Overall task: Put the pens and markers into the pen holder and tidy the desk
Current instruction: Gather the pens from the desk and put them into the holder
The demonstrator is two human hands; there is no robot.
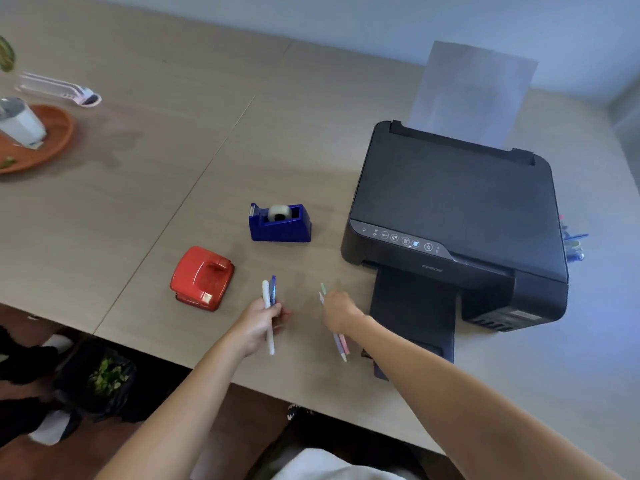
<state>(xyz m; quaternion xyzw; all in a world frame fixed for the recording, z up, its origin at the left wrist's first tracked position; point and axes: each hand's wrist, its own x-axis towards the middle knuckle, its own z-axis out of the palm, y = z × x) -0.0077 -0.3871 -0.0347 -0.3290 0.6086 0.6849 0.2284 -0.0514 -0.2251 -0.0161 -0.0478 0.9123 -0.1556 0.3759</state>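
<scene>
Blocking the route: the printer (pixel 453 216) sits between both hands and the pen holder (pixel 573 245), which shows only as a blue-tinted cluster of pens at the printer's far right side; reaching over or around it with full hands could knock pens against its lid.
Desk: the desk (pixel 138 202) edge runs just under both forearms, so any pen that slips is likely to roll off to the floor.
Tape dispenser: the dispenser (pixel 280 223) stands ahead of the left hand, apart from it; little risk unless the hand swings forward.
Punch: the red punch (pixel 202 277) lies near the left hand, not touching it; a sideways move could nudge it.
Left hand: the left hand (pixel 258 323) is curled around a white marker (pixel 267 317) and a blue pen (pixel 273 289), held together and sticking out both ways; one may slide out.
Right hand: the right hand (pixel 337 311) is closed over a bundle of pastel pens (pixel 341 344), with tips fanning out below; a loose bundle could scatter in transit.
</scene>
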